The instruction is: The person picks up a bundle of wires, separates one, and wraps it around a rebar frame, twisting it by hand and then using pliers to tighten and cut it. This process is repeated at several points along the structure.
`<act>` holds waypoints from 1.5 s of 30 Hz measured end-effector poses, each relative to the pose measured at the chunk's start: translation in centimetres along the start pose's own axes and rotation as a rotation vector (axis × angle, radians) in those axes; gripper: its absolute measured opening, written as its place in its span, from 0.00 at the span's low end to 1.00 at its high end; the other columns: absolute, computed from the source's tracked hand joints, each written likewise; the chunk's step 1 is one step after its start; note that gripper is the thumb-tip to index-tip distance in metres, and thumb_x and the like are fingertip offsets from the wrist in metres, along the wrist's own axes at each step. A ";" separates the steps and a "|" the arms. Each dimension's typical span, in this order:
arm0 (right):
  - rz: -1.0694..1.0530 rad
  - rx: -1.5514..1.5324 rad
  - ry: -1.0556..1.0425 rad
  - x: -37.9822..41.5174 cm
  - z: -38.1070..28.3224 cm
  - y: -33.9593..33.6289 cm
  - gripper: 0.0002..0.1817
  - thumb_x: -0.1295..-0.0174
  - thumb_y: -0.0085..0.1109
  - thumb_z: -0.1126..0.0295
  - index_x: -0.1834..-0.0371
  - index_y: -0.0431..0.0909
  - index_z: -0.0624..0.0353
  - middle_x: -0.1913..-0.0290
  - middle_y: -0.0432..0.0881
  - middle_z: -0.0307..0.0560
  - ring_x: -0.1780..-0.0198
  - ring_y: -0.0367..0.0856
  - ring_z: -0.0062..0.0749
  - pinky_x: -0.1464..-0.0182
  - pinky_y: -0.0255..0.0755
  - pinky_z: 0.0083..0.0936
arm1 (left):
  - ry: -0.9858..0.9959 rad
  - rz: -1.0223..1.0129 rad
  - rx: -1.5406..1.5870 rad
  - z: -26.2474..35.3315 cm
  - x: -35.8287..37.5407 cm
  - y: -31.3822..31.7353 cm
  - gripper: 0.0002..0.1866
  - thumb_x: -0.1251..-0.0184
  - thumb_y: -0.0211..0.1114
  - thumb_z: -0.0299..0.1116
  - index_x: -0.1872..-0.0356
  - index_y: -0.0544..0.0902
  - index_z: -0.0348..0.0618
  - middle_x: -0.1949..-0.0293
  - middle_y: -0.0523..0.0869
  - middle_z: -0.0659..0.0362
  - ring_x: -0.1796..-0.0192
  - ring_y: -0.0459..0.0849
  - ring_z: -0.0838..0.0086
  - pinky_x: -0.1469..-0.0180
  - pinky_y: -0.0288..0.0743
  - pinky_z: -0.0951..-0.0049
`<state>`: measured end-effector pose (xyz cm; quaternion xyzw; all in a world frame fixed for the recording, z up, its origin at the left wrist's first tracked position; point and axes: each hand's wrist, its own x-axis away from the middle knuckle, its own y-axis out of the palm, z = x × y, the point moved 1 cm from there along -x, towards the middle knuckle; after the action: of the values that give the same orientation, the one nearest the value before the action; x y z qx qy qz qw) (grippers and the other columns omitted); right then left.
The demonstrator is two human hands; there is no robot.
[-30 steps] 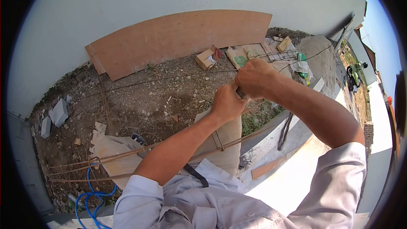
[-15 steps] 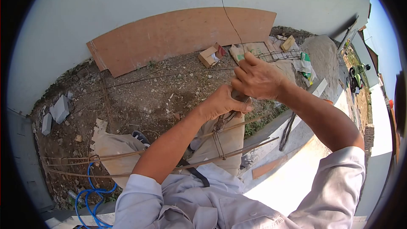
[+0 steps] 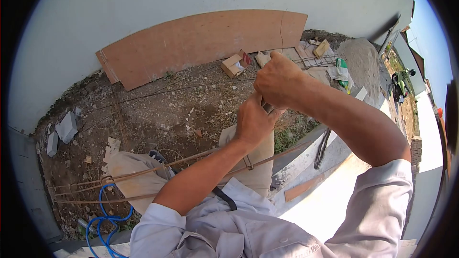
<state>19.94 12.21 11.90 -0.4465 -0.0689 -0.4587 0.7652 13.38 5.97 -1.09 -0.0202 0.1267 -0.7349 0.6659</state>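
Head view: rebar cage [image 3: 143, 174] lies across person's lap, long rusty rods running from blue hose [image 3: 103, 215] toward curb. Left hand [image 3: 253, 122] clenched over cage, fingers curled tight around something hidden, likely tool handle. Right hand [image 3: 277, 81] just above cage, touching left hand, fist closed; what it pinches cannot tell. Beyond cage: cardboard box [image 3: 234, 64] on dirt, plywood sheet [image 3: 191, 43] leaning against wall.
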 end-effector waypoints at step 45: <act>-0.261 -0.551 0.217 3.2 1.7 1.7 0.10 0.44 0.62 0.73 0.63 0.92 0.60 0.60 0.93 0.55 0.51 0.93 0.49 0.48 0.84 0.44 | -0.065 -0.506 -0.074 -2.2 -3.5 -2.7 0.38 0.39 0.85 0.40 0.32 0.79 0.32 0.43 0.89 0.49 0.46 0.89 0.65 0.40 0.81 0.64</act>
<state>23.60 11.74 13.46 -0.5727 0.0833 -0.5995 0.5529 10.67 9.94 -2.14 -0.0992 0.1228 -0.8720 0.4634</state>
